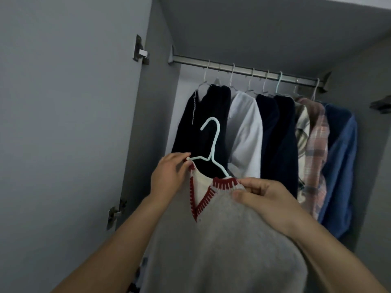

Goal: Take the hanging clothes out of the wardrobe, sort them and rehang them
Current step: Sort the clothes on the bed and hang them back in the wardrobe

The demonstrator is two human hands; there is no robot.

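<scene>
A grey knitted V-neck sweater (pixel 222 240) with red stitched trim hangs between my hands in front of the open wardrobe. A pale blue hanger (pixel 212 142) sits in its neck, hook pointing up. My left hand (pixel 171 174) pinches the hanger's left arm at the collar. My right hand (pixel 268 199) grips the sweater's right shoulder over the hanger's other arm. Behind, a metal rail (pixel 243 69) carries several hung garments: dark ones (pixel 203 127), a white shirt (pixel 245 132), navy pieces (pixel 279 140), a plaid shirt (pixel 315 149) and a blue shirt (pixel 340 166).
The open wardrobe door (pixel 63 123) stands at the left with two metal hinges (pixel 139 50). The rail's left end beside the dark clothes is bare. A dark object (pixel 380 105) juts in at the right wall.
</scene>
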